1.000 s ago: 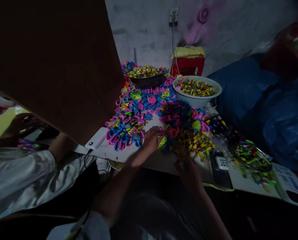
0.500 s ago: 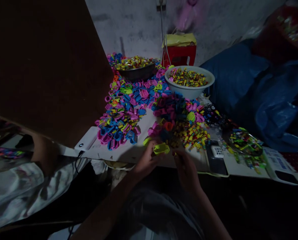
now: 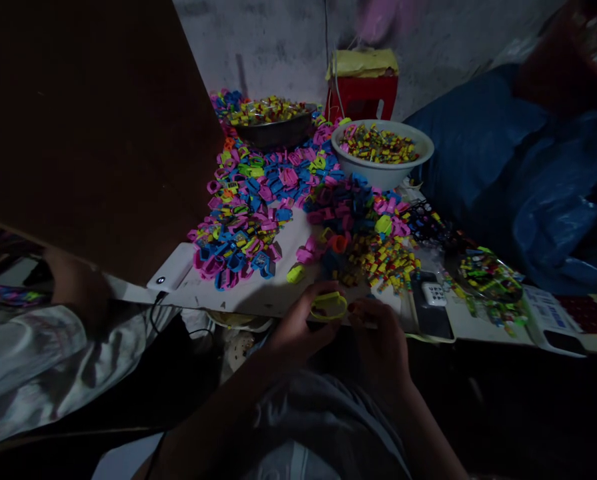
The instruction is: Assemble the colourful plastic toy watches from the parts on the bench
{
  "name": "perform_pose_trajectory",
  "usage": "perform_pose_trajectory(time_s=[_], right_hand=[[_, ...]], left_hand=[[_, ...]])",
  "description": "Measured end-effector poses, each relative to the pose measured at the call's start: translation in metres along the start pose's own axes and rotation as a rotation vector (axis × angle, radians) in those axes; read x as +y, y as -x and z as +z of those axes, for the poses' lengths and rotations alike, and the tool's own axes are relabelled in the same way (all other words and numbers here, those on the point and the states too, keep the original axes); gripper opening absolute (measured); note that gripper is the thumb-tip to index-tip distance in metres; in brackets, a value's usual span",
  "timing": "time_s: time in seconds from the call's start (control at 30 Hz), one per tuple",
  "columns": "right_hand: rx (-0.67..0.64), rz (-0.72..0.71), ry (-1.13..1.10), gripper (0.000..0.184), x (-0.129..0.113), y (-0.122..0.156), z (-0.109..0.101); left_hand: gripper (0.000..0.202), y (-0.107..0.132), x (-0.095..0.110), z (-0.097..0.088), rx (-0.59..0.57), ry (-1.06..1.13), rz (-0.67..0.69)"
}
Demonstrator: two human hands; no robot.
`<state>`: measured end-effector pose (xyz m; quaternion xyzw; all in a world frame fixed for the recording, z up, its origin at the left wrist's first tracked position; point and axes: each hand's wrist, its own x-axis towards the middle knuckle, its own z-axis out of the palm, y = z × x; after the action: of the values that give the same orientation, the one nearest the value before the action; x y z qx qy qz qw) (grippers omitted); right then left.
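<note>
My left hand (image 3: pixel 301 320) is closed round a yellow-green plastic toy watch (image 3: pixel 324 315), its looped shape turned so that its hollow shows. Just right of it, my right hand (image 3: pixel 382 332) has thumb and fingers pinched together, with the tips close to the watch. Whatever sits in that pinch is too small and dark to name. Beyond my hands lies a heap of small yellow and red pieces (image 3: pixel 391 261). A single yellow-green piece (image 3: pixel 295 273) rests on the table past my left hand.
Pink and blue toy watches (image 3: pixel 241 250) pile across the table. Behind stand a metal bowl (image 3: pixel 273 137) and a white basin (image 3: pixel 382 175), filled with small pieces. A phone (image 3: pixel 431 317) lies at right, a power bank (image 3: pixel 172 268) at left. A large brown board (image 3: pixel 98 133) blocks the left; another person's arm (image 3: pixel 71 283) shows below it.
My left hand has tilted the yellow-green toy watch so its hollow opens more to view. My right hand has moved in closer to it. The camera view has shifted slightly.
</note>
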<state>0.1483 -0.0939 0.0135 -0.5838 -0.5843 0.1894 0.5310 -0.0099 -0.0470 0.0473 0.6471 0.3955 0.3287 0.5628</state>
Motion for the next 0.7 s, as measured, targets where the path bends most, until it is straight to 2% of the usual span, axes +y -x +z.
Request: perform_pose_trajectory(time_s=[0.13, 0.3, 0.47, 0.6, 0.7], right_hand=[[0.008, 0.018, -0.033, 0.009, 0.003, 0.005, 0.002], [-0.097, -0.075, 0.04, 0.007, 0.003, 0.007, -0.001], [-0.045, -0.046, 0.052, 0.007, -0.002, 0.008, -0.001], [-0.109, -0.157, 0.094, 0.01, -0.004, 0.008, 0.0], [-0.177, -0.232, 0.23, 0.016, -0.009, 0.007, 0.0]], left_hand=[[0.052, 0.003, -0.002, 0.001, 0.005, -0.002, -0.002], [0.052, 0.008, -0.002, -0.001, 0.001, -0.033, -0.045], [0.056, 0.011, -0.004, -0.006, -0.016, -0.101, -0.036], [0.056, 0.012, -0.005, -0.007, -0.031, -0.14, -0.051], [0.055, 0.012, -0.006, -0.006, -0.014, -0.125, -0.069]])
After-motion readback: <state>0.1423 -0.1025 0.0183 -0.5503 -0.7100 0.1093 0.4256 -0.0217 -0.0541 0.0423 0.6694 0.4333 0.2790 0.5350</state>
